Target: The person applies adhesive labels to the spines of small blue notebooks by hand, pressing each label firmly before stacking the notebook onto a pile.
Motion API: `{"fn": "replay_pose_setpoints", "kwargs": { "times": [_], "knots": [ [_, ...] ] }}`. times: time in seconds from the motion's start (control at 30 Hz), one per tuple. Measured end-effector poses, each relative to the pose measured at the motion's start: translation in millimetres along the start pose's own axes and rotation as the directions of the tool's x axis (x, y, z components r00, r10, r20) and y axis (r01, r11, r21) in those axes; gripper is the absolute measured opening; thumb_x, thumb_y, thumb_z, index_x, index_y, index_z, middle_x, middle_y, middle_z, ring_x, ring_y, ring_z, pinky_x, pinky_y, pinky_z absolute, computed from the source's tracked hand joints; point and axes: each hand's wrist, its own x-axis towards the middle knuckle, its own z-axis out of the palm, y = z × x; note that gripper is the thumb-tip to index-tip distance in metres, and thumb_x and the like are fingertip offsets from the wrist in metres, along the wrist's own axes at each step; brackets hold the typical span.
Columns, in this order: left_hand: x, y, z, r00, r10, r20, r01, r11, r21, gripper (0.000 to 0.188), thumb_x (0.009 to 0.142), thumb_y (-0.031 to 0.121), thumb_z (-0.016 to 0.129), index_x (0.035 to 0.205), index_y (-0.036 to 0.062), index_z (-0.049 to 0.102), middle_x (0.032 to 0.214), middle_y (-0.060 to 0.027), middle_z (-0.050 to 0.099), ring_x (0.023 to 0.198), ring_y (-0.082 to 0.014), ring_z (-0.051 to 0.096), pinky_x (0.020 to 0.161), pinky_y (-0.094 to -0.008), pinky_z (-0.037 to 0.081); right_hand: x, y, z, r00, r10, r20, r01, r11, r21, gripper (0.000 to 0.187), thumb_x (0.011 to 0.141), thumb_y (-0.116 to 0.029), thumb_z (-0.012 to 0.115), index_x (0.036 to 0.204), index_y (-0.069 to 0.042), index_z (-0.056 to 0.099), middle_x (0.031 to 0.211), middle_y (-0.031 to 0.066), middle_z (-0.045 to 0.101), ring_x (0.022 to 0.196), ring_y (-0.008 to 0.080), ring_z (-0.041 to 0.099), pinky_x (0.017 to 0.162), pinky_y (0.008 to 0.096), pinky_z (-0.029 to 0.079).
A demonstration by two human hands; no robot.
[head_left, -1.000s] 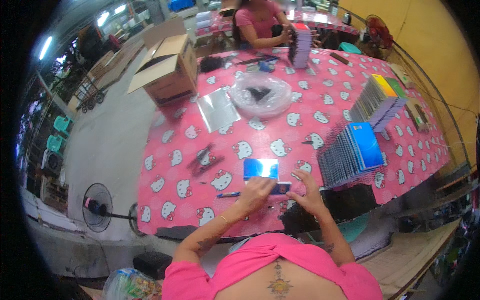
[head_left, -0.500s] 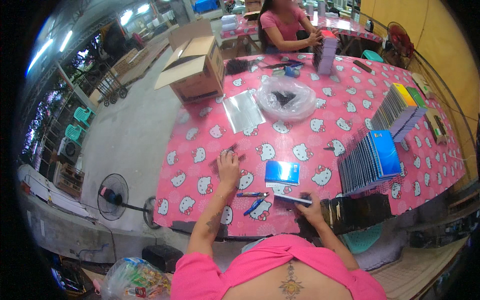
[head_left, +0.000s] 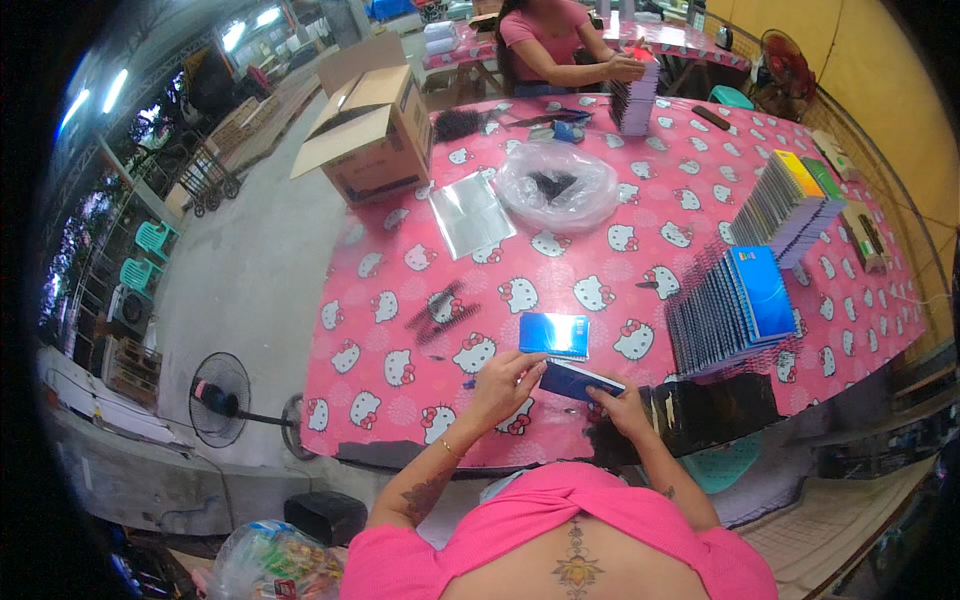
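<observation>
My right hand (head_left: 622, 405) grips a small dark-blue notebook (head_left: 572, 381) by its right end, tilted just above the table. At its left end my left hand (head_left: 507, 385) has thumb and fingers pinched together; whatever they hold is too small to make out. Just beyond lies a bright blue notebook (head_left: 553, 335) flat on the table. Several loose black spiral coils (head_left: 440, 312) are spread to the left. Beneath my left hand a bit of blue tool handle (head_left: 468, 384) shows, the rest of it covered.
Blue spiral notebooks (head_left: 735, 310) stand stacked at right, with yellow-covered ones (head_left: 790, 205) behind. Farther back are a plastic bag of black coils (head_left: 557, 187), clear sheets (head_left: 472, 215) and an open carton (head_left: 375, 140). Across the pink table (head_left: 560, 272) a person in pink (head_left: 550, 45) handles a notebook stack (head_left: 633, 100).
My left hand has come from the loose coils to the notebook's left end, covering the pliers and other tool. My right hand has raised and turned the notebook, so its dark-blue cover shows.
</observation>
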Motion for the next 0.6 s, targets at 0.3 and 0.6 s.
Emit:
{"fn": "replay_pose_setpoints", "kwargs": {
  "times": [0.3, 0.6],
  "knots": [
    [1, 6, -9, 0.998, -0.051, 0.025, 0.051, 0.998, -0.029, 0.015, 0.091, 0.016, 0.070, 0.101, 0.0073, 0.075, 0.078, -0.0081, 0.065, 0.067, -0.0220, 0.061, 0.062, -0.0361, 0.048, -2, -6, 0, 1.000, -0.012, 0.022, 0.011, 0.999, 0.051, 0.033, 0.091, -0.006, 0.071, 0.123, -0.006, 0.069, 0.092, -0.0033, 0.069, 0.069, 0.0040, 0.057, 0.058, 0.0207, 0.047],
    [19, 15, -32, 0.977, 0.116, 0.179, -0.123, 0.992, 0.030, 0.022, 0.093, 0.022, 0.069, 0.107, 0.0061, 0.069, 0.083, -0.0101, 0.066, 0.073, -0.0264, 0.066, 0.066, -0.0377, 0.051, -3, -5, -11, 0.999, 0.010, 0.053, -0.008, 0.999, -0.039, 0.029, 0.090, -0.008, 0.072, 0.119, -0.004, 0.069, 0.090, -0.0017, 0.068, 0.069, 0.0062, 0.060, 0.059, 0.0245, 0.050]
  ]
}}
